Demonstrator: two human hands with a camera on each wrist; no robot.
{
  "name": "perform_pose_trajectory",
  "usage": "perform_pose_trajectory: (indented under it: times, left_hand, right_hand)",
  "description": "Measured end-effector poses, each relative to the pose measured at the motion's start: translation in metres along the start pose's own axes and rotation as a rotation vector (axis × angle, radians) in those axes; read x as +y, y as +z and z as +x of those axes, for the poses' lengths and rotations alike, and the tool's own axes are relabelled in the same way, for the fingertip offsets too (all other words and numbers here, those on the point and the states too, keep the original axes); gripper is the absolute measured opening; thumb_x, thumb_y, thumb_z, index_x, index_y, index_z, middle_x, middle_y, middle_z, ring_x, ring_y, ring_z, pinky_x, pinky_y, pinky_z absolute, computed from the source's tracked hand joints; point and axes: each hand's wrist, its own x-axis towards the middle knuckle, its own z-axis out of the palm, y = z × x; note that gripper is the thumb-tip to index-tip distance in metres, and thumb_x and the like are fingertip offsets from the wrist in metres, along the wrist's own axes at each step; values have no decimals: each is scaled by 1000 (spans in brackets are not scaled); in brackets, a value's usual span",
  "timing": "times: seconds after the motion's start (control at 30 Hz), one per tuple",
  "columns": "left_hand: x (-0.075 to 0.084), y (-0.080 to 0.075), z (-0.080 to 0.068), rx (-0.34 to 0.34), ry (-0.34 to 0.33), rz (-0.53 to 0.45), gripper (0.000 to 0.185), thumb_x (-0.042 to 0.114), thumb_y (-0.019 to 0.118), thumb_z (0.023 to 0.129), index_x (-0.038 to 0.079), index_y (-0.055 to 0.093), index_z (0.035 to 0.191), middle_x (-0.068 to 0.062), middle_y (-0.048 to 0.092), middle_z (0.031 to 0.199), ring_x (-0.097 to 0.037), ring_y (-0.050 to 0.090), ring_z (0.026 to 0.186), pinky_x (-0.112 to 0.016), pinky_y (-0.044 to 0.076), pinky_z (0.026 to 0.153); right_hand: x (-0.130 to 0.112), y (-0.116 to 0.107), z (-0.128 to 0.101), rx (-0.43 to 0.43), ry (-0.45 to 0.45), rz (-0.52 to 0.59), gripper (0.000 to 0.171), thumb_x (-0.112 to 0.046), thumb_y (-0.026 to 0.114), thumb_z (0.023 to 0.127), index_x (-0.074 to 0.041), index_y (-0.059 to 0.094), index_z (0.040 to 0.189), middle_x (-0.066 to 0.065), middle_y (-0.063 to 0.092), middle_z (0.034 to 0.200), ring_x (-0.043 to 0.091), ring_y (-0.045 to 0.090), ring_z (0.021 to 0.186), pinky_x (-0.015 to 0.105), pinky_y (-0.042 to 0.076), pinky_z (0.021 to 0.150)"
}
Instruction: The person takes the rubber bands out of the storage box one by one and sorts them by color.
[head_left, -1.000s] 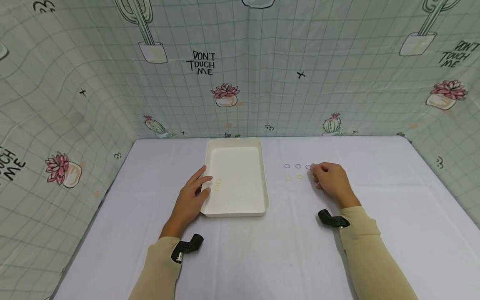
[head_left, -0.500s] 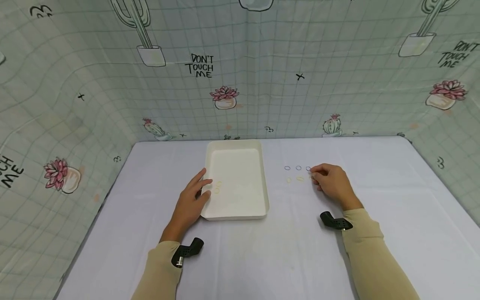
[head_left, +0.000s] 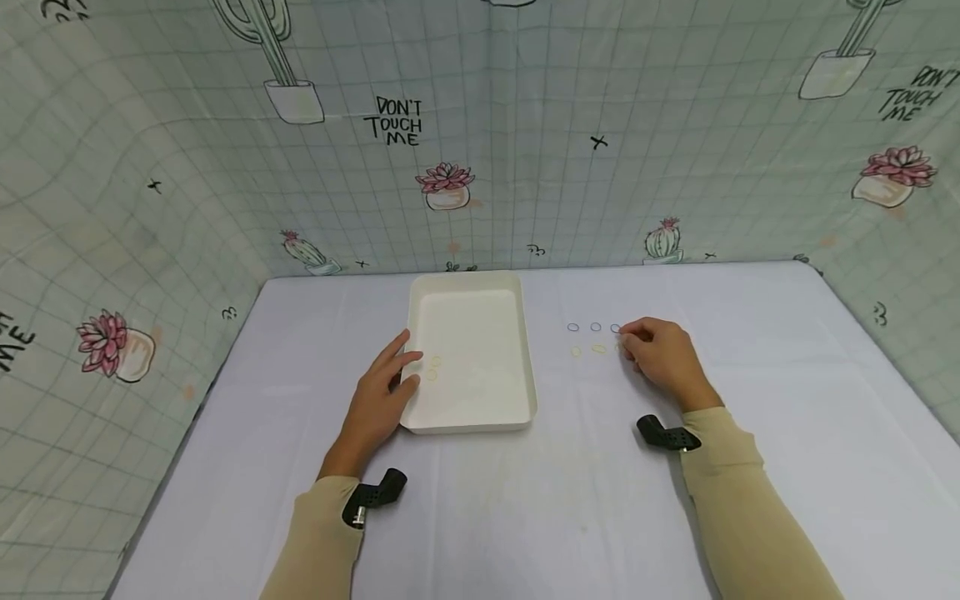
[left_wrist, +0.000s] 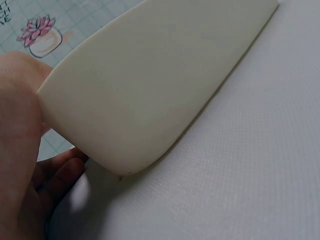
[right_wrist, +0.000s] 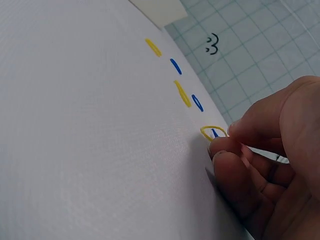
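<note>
A pale lilac tablecloth (head_left: 570, 492) covers the table under my hands, walled in by a cactus-print grid curtain (head_left: 525, 167). My right hand (head_left: 663, 360) curls low, fingertips (right_wrist: 227, 146) pinching a small yellow rubber band (right_wrist: 212, 131) off the cloth, beside other yellow and blue bands. My left hand (head_left: 378, 400) lies flat with straight fingers against the left wall of the white rectangular plastic tray (head_left: 517, 367).

Trays: one, white (head_left: 468, 417), at 12 o'clock from the wearer.
Yellow rubber bands in the tray: two (head_left: 433, 367), at its 9 o'clock side.
Yellow rubber bands on the table: three, two lying flat (head_left: 598, 349), one pinched at the right hand (right_wrist: 212, 133).
Blue rubber bands on the table: three in a row (head_left: 596, 327), at 12 o'clock of the yellow ones.
Hands: two.
</note>
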Motion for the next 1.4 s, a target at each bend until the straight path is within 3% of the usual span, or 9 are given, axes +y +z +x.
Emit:
perform_pose_trajectory:
  times: [0.33,0.63,0.83,1.1,1.4]
  left_hand:
    - [0,0,0,-5,-20,-12,38,14,60,100,11,61,137,13,29,161,-17,23,149,-44,28,117]
    - [1,-3,-1,11,-25,-11,37,17,58,100,12,61,137,17,29,160,-14,24,149,-42,29,117]
    - [1,-1,-2,6,-13,-21,37,14,59,100,11,62,136,13,30,160,-17,25,149,-42,30,117]
    - [1,-1,-7,7,-34,-5,37,14,59,100,12,62,137,13,30,160,-15,24,149,-42,28,118]
    - [0,0,-3,5,4,-15,38,13,60,100,10,62,137,11,31,160,-16,25,149,-41,32,116]
  right_hand:
    - [-4,-2,0,74,70,63,31,-26,51,103,0,67,112,13,68,91,17,63,64,27,52,60]
    - [-9,0,2,132,80,173,37,-31,50,104,0,67,112,16,67,93,18,62,66,24,55,57]
    - [-11,4,2,102,110,259,40,-36,52,103,0,68,113,14,68,96,16,61,67,24,54,58]
    - [-18,12,5,32,40,328,44,-39,57,101,1,68,115,17,68,99,17,64,78,26,55,63]
    - [-44,21,11,-58,-5,385,42,-35,59,100,2,68,117,14,68,97,18,65,82,28,57,68]
